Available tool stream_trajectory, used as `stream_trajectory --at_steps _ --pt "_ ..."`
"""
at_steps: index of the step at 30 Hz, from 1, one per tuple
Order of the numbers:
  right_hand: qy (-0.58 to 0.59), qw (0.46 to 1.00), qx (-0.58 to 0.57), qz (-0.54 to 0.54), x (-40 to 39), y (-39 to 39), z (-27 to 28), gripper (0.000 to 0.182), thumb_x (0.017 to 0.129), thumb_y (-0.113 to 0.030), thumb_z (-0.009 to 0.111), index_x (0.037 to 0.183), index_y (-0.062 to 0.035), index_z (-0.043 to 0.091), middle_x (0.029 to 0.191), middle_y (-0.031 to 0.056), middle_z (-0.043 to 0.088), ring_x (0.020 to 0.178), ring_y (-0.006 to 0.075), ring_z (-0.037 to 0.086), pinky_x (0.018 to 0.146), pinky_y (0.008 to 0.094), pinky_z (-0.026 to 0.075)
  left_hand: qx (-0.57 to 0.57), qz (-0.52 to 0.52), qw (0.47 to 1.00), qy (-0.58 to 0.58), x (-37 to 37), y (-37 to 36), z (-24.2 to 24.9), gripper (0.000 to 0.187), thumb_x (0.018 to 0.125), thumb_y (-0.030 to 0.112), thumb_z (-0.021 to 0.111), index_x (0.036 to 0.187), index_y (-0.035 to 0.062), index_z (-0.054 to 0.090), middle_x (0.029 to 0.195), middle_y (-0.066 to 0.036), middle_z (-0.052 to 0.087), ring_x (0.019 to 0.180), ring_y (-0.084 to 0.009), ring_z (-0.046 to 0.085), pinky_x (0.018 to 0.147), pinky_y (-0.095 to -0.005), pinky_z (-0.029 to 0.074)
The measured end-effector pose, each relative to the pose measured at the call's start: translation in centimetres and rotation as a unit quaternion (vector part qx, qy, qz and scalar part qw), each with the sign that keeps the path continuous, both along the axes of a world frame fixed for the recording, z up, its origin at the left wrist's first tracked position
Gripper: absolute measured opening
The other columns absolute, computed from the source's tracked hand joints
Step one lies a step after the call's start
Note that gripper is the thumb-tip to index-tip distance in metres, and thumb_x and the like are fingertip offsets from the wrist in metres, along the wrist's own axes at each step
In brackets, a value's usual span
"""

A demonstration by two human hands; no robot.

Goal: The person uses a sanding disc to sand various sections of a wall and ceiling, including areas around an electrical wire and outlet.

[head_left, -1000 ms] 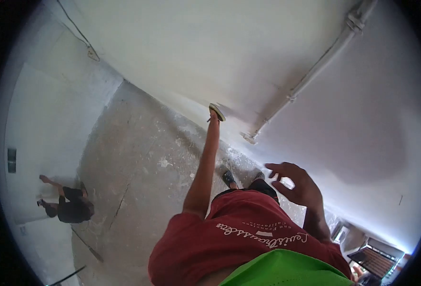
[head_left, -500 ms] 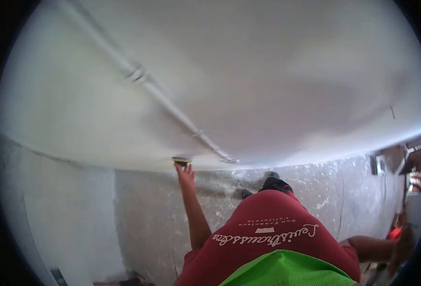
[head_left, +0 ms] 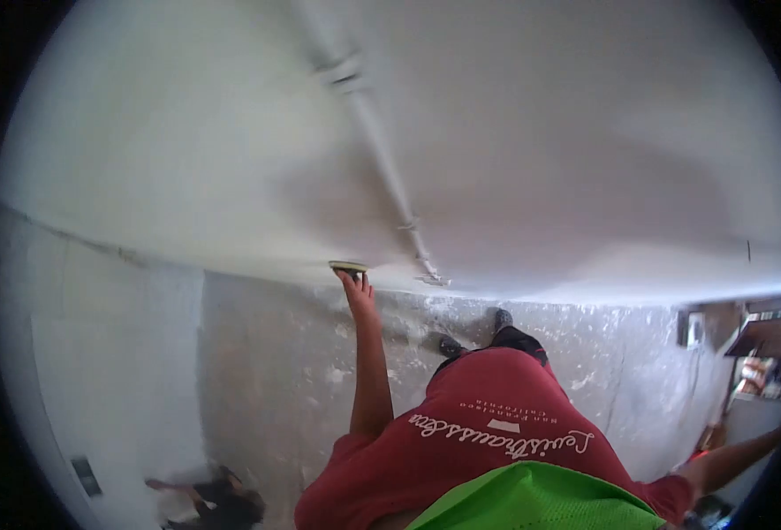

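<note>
My left hand (head_left: 360,293) reaches forward with its fingers closed around a thin sanding block (head_left: 348,266). The block has a pale yellowish edge and a dark body, and its flat face lies against the white wall (head_left: 532,159). My right arm (head_left: 737,464) stretches out to the right edge of the view. There the right hand is lost in the dark rim, so its fingers and anything in them are hidden.
A white pipe (head_left: 382,146) with clamps runs down the wall, right of the block. My shoes (head_left: 502,320) stand on the grey, paint-spotted floor (head_left: 267,371). Another person (head_left: 223,503) is at lower left. A socket box (head_left: 693,329) and shelving (head_left: 762,340) are at right.
The view has shifted, so the pipe appears further right. My left hand and the sanding block appear slightly higher and to the right. The other person shows more at lower left.
</note>
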State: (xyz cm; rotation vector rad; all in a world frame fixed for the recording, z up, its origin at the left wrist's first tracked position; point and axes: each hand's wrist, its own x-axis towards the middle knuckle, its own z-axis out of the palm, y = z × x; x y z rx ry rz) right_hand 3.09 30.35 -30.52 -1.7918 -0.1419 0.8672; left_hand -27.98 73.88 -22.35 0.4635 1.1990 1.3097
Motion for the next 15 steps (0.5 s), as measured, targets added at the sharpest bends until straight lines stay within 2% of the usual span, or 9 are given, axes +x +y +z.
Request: stream_trajectory --at_steps 2,6,8,9,11,12,13,14,15 --pt "0.019 0.999 -0.041 -0.012 4.1 -2.4 -3.7 0.025 0.096 -0.028 0.052 0.087 -0.0105 0.066 0.062 -0.001 0.049 0.054 0.0126 0.047 0.049 0.0279 0.037 -0.035 0.011 0.999 0.003 0.8 0.4 0.6 0.092 0.093 0.072 0.038 0.158 0.0198 0.001 0.162 -0.014 0.013 0.148 -0.03 0.023 0.119 -0.0445 0.013" --pt "0.029 0.988 -0.152 -0.023 20.3 -6.3 -6.0 0.025 0.098 -0.028 0.05 0.088 -0.0117 0.065 0.06 -0.0026 0.046 0.051 0.011 0.045 0.047 0.0265 0.036 0.092 0.032 0.995 0.033 2.4 -0.6 1.1 0.083 0.101 0.06 0.034 0.157 0.0087 0.0 0.162 -0.017 0.011 0.149 -0.0263 0.017 0.119 -0.0381 0.014" --pt "0.041 0.977 -0.202 -0.05 29.4 -6.7 -6.7 0.025 0.099 -0.028 0.048 0.088 -0.0123 0.065 0.059 -0.0033 0.045 0.05 0.0102 0.044 0.046 0.0258 0.035 0.127 0.03 0.991 0.04 1.9 -0.1 0.2 0.088 0.097 0.066 0.037 0.158 0.0149 -0.002 0.161 -0.015 0.012 0.147 -0.0266 0.021 0.121 -0.0391 0.014" --pt "0.117 0.962 -0.228 0.096 26.4 -2.4 -8.5 0.022 0.097 -0.033 0.053 0.087 -0.0148 0.061 0.058 -0.0044 0.039 0.048 0.0108 0.039 0.043 0.0245 0.032 0.164 0.026 0.984 0.06 2.4 -1.0 3.4 0.085 0.099 0.062 0.036 0.158 0.0146 -0.003 0.161 -0.017 0.01 0.148 -0.027 0.017 0.121 -0.0371 0.014" --pt "-0.073 0.857 -0.401 0.315 26.0 4.1 -18.2 0.049 0.092 -0.051 0.056 0.096 -0.0032 0.067 0.08 0.0188 0.065 0.071 0.0289 0.064 0.057 0.0441 0.051 0.144 0.045 0.979 0.139 1.3 1.0 0.8 0.078 0.102 0.057 0.03 0.157 0.0106 -0.001 0.162 -0.019 0.006 0.149 -0.0293 0.014 0.12 -0.0387 0.016" --pt "-0.249 0.713 -0.447 0.479 26.6 8.4 -21.9 0.053 0.089 -0.051 0.061 0.101 0.0006 0.066 0.093 0.0276 0.067 0.092 0.0387 0.066 0.077 0.0468 0.053 0.127 0.035 0.969 0.21 1.1 1.2 1.4 0.075 0.104 0.055 0.025 0.157 0.0074 0.001 0.163 -0.02 0.004 0.15 -0.0323 0.012 0.119 -0.0404 0.018" --pt "-0.421 0.76 -0.235 0.436 24.1 11.4 -20.8 0.046 0.089 -0.049 0.063 0.088 -0.0029 0.065 0.061 0.0137 0.063 0.053 0.0288 0.061 0.057 0.0419 0.05 0.121 0.036 0.969 0.215 0.6 1.7 1.8 0.075 0.104 0.055 0.025 0.157 0.0074 0.001 0.163 -0.02 0.004 0.15 -0.0323 0.012 0.119 -0.0404 0.018" --pt "-0.575 0.689 -0.051 0.438 21.6 15.7 -17.6 0.046 0.09 -0.049 0.065 0.089 -0.0028 0.065 0.063 0.0123 0.064 0.049 0.0245 0.06 0.054 0.0399 0.05 0.101 0.046 0.971 0.213 0.7 2.0 2.3 0.076 0.104 0.055 0.025 0.157 0.0073 0.0 0.162 -0.021 0.005 0.149 -0.0333 0.013 0.118 -0.0406 0.02" --pt "-0.573 0.687 -0.053 0.444 19.9 20.9 -12.6 0.046 0.09 -0.049 0.065 0.089 -0.0028 0.065 0.063 0.0123 0.064 0.049 0.0245 0.06 0.054 0.0399 0.05 0.082 0.059 0.973 0.208 0.7 1.8 2.2 0.076 0.103 0.056 0.025 0.156 0.0072 0.0 0.162 -0.022 0.007 0.149 -0.0343 0.015 0.118 -0.0408 0.022"
